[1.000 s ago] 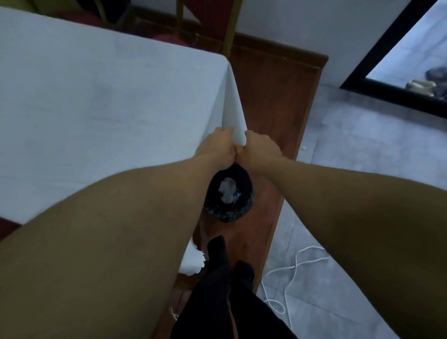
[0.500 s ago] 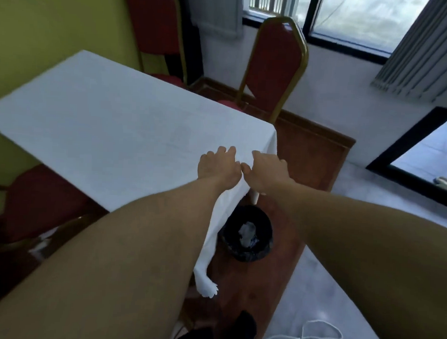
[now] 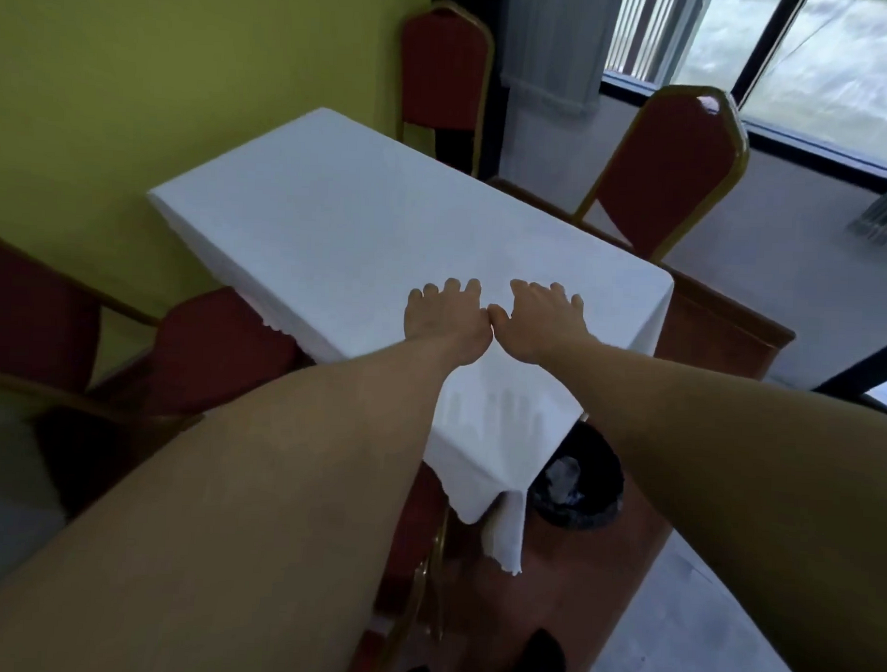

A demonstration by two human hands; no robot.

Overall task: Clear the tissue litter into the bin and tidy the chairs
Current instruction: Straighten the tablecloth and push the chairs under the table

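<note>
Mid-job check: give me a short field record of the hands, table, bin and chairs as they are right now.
left hand: open, palm down on the tablecloth
right hand: open, palm down beside it, thumbs touching
table top: white cloth, no litter seen on it
bin: black-lined, on the floor by the near table corner, tissue inside
chairs: far chair and window-side chair stand by the table; left chair has its seat partly under the cloth edge
</note>
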